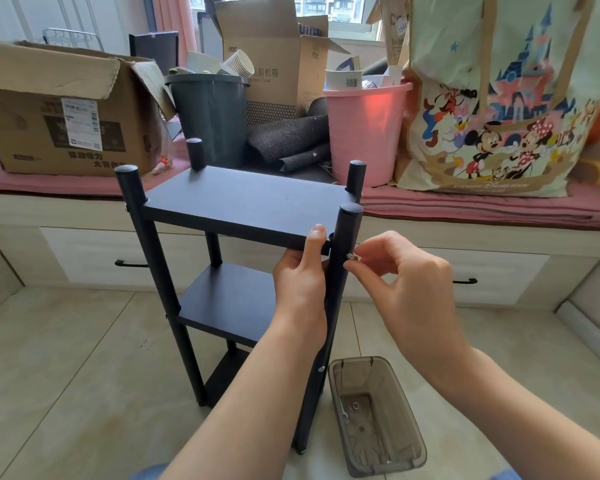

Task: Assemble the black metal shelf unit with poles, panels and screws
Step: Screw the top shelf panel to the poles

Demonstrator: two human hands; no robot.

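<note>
Your left hand [300,271] grips the flat black top panel [243,202] at its near right corner, steadying it against the round black metal pole [343,258]. Your right hand [402,271] pinches a small silver screw [353,258] at the pole's side, apparently to fasten that corner.

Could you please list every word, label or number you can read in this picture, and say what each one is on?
"AOC": tall cardboard box, printed upside down.
"电脑机箱": the same box; the small line below is blurred.
"SHANGHAI Disney RESORT": cartoon tote bag, faint, partly guessed.
Left cardboard box: shipping label and bold print too blurred.
White carton: barcode only.
</note>
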